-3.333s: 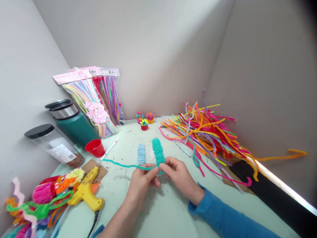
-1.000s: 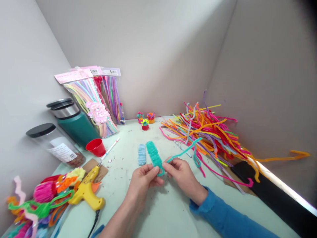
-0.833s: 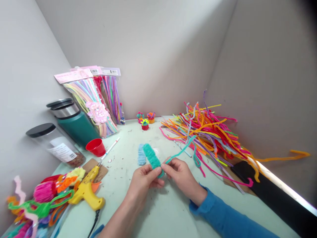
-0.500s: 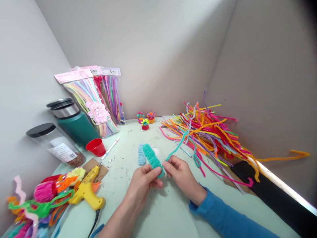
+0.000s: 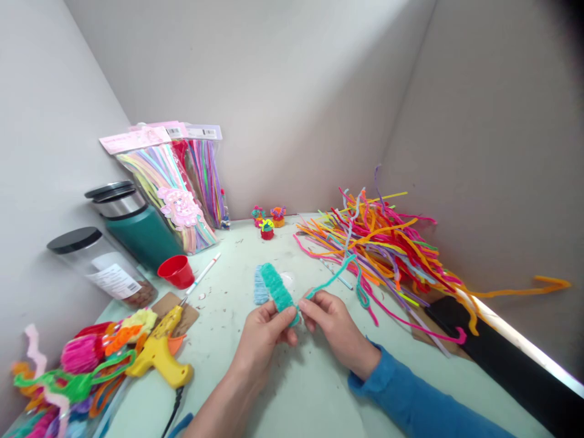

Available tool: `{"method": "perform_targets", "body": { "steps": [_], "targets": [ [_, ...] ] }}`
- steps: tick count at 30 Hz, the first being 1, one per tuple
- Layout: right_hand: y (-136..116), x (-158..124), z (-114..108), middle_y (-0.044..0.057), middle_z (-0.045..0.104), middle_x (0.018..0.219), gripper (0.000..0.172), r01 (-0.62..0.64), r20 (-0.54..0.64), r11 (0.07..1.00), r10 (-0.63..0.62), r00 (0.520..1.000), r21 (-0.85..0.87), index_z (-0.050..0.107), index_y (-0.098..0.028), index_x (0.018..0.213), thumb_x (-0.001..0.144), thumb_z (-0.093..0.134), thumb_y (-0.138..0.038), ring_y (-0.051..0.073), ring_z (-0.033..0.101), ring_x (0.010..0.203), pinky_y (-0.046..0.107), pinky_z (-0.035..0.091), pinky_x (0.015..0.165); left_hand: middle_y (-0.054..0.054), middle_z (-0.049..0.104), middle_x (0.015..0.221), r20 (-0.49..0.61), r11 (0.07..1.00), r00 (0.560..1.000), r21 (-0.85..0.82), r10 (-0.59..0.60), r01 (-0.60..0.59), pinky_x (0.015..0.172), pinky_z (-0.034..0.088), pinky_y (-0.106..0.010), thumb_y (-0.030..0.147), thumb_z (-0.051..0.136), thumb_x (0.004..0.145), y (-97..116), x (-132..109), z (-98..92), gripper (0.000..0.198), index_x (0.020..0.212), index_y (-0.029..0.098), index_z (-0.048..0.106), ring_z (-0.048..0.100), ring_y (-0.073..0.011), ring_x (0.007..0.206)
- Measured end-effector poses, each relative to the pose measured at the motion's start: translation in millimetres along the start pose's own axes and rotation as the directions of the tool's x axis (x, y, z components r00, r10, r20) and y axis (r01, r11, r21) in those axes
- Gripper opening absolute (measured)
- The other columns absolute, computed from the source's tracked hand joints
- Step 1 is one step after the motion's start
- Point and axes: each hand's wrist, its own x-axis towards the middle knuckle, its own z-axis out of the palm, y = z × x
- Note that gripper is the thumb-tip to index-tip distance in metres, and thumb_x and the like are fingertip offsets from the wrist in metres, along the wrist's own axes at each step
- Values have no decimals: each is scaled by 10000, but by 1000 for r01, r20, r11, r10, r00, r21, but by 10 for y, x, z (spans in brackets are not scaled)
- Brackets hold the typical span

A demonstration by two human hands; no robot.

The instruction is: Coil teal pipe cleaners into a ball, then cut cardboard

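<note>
"At the centre of the frame, what's in hand?"

"Teal strip [image 5: 277,286], fuzzy, tilting up to the left, out over the counter [image 5: 310,389]! My left grip [image 5: 264,328] is pinched on its lower end, and my right grip [image 5: 333,319] is closed on the loose strand [image 5: 332,281] just beside it, that strand running up and right."

"And what's just changed?"

"Plenty! Moments ago the strand ran off to the left; now it's out to the right. A second ago a small loop showed at the strip's lower end, and that's gone from sight. The strip leans further left, too. I'd judge a turn has been drawn snug there, with a good length of strand still unused."

"Give me the count!"

"One teal strip. One pale blue strip [image 5: 260,291] behind it, partly covered. Just above centre, three small ornaments [image 5: 267,229]. Across the left side: one red cup [image 5: 176,272], one flask [image 5: 141,234], one lidded jar [image 5: 104,267], one yellow glue gun [image 5: 165,359]. Pens [image 5: 204,274]? Two: one by the cup, one across by the heap. Packs [image 5: 159,188], upper left: at least two, overlapping."

"That heap [image 5: 387,237] on the right?"

"Too tangled to count!"
</note>
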Motion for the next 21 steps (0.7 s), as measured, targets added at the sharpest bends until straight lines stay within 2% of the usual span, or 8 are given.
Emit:
{"method": "perform_targets", "body": {
  "steps": [3, 7, 9, 10, 12, 15, 18, 21],
  "targets": [
    [-2, 0, -3, -53, 456, 499, 312, -44, 51, 991, 37, 998, 126, 483, -160, 592, 784, 580, -385, 74, 408, 470, 213, 312, 493, -7, 608, 592, 23, 999, 999, 36, 30, -31, 477, 370, -185, 283, 634, 743, 33, -18, 17, 162, 718, 124, 619, 475, -59, 434],
    [11, 6, -26, -51, 482, 554, 293, -217, 269, 921, 131, 954, 325, 484, -161, 644, 747, 621, -400, 62, 402, 441, 204, 296, 461, -26, 621, 627, 137, 990, 985, 78, 107, -118, 500, 378, -213, 284, 632, 741, 60, -32, 9, 161, 729, 126, 611, 512, -91, 474],
    [8, 7, -37, -59, 463, 536, 293, -246, 309, 910, 141, 940, 333, 475, -167, 652, 754, 614, -403, 61, 383, 430, 202, 282, 450, -26, 624, 634, 157, 985, 980, 108, 120, -138, 502, 377, -221, 289, 632, 739, 63, -31, -3, 162, 738, 128, 609, 521, -101, 481],
    [4, 5, -40, -64, 449, 516, 294, -211, 273, 928, 127, 954, 306, 470, -168, 645, 763, 607, -400, 62, 374, 431, 202, 279, 453, -21, 622, 622, 145, 982, 982, 127, 120, -139, 507, 375, -221, 289, 632, 738, 64, -29, -8, 161, 732, 130, 609, 514, -97, 474],
    [-3, 1, -42, -70, 429, 492, 288, -71, 112, 979, 51, 992, 193, 472, -169, 628, 774, 606, -379, 67, 368, 450, 204, 289, 469, 0, 605, 561, 86, 979, 989, 156, 118, -130, 519, 365, -214, 287, 643, 727, 66, -18, -14, 160, 705, 132, 608, 485, -82, 447],
    [0, -10, -34, -47, 487, 559, 234, 130, -97, 991, -132, 986, -27, 526, -163, 648, 766, 622, -341, 88, 428, 534, 215, 351, 536, 32, 551, 450, -22, 980, 994, 171, 109, -104, 520, 348, -205, 298, 671, 696, 72, -3, -6, 175, 664, 143, 597, 455, -78, 427],
    [23, -21, -22, -3, 579, 690, 161, 221, -133, 963, -242, 961, -154, 590, -165, 732, 779, 605, -318, 126, 507, 640, 241, 403, 608, 38, 538, 426, -66, 979, 991, 178, 116, -103, 520, 347, -206, 311, 682, 679, 79, -3, 20, 193, 632, 151, 584, 456, -84, 429],
    [46, -21, -13, 21, 619, 753, 140, 230, -115, 950, -258, 959, -209, 626, -172, 795, 790, 592, -308, 145, 544, 674, 256, 428, 625, 27, 552, 441, -74, 972, 988, 201, 135, -118, 515, 349, -213, 316, 688, 665, 90, -18, 45, 200, 614, 150, 590, 462, -93, 433]
  ]
}}
